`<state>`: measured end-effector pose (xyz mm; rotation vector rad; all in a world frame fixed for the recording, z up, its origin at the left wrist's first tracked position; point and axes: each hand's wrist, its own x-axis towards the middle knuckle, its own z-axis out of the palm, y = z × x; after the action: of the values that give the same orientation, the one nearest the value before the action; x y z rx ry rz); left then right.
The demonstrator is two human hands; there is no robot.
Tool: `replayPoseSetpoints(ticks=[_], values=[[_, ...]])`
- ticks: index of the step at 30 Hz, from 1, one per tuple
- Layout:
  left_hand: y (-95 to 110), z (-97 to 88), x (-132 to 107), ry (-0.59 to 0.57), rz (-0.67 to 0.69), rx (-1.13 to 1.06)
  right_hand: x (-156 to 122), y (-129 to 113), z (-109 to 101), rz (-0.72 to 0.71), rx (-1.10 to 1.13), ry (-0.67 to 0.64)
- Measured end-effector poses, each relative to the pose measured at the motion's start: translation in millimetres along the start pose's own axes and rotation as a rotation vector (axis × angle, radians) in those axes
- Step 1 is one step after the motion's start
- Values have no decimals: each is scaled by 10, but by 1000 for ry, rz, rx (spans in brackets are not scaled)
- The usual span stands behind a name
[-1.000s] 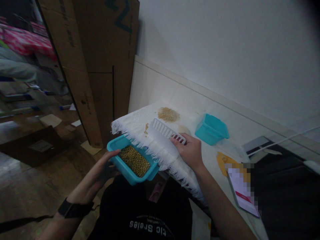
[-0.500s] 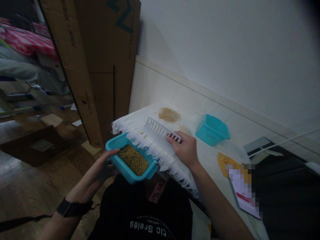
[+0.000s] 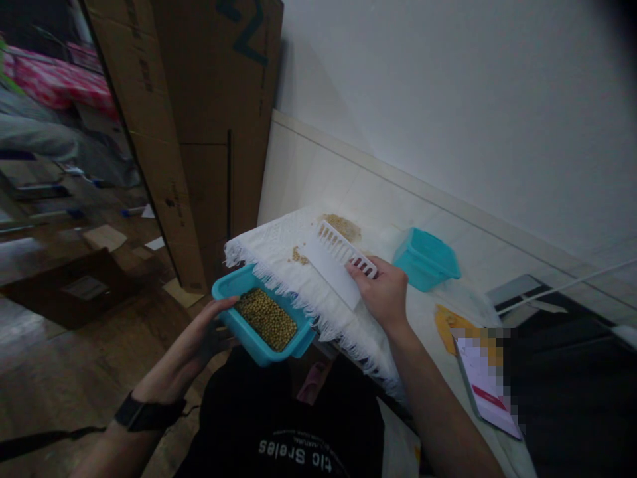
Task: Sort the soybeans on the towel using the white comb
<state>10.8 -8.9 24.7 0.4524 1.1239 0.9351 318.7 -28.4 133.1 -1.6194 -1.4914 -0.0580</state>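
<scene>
My left hand (image 3: 206,330) grips the near side of a turquoise tray (image 3: 239,285) full of small tan beans (image 3: 266,318), held just below the fringed edge of a white cloth (image 3: 271,242). My right hand (image 3: 384,292) is closed on a white slotted plastic scraper (image 3: 334,260) that rests on the cloth. A small cluster of beans (image 3: 298,255) lies on the cloth just left of the scraper's blade. A larger bean pile (image 3: 343,226) sits behind the scraper, partly hidden by it.
A second turquoise tray (image 3: 426,260) stands on the counter to the right. A yellow object (image 3: 446,320) and a phone-like device (image 3: 485,388) lie nearer me on the right. Tall cardboard boxes (image 3: 199,113) lean at the left, with wooden floor (image 3: 60,345) below.
The scraper moved down toward the cloth's edge with a few beans, then back up to the far pile; a small cluster now lies beside its blade. The tray stayed put.
</scene>
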Motion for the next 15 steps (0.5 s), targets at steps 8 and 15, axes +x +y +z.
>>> replayPoseSetpoints(ticks=[8, 15], values=[[-22, 22, -23, -29, 0, 17, -28, 12, 8, -2, -67, -2], [4, 47, -40, -19, -14, 6, -60, -2, -1, 24, -7, -38]])
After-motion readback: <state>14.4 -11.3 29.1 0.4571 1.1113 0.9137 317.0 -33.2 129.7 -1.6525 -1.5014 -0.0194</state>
